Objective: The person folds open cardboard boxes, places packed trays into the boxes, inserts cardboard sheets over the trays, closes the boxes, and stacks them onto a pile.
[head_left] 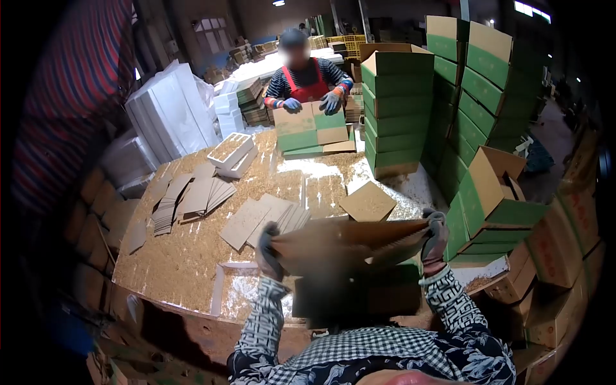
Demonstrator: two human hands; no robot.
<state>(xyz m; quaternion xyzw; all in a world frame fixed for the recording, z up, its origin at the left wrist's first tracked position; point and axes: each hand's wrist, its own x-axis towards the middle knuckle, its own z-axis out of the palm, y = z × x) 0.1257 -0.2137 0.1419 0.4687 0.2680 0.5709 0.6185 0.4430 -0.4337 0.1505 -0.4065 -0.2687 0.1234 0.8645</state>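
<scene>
A brown cardboard box [321, 247], its flaps partly opened out and its middle blurred, spans the space between my hands in front of my chest. My gloved left hand [268, 250] is closed on its left end. At the opposite end, my gloved right hand [435, 236] grips the upper corner. Dark green sides hang below the brown part, in shadow. Just beyond the box, flat cardboard sheets [260, 218] lie on the table to the left, and one square cardboard piece [367, 201] lies near the middle.
Sawdust-like crumbs cover the table [154, 256]. White foam boxes [231, 154] and more cardboard sheets [199, 196] lie on it. Tall stacks of green boxes [398, 115] stand right; an open box [491, 192] sits nearer. Opposite, a co-worker [305, 80] holds a green-and-brown box [298, 131].
</scene>
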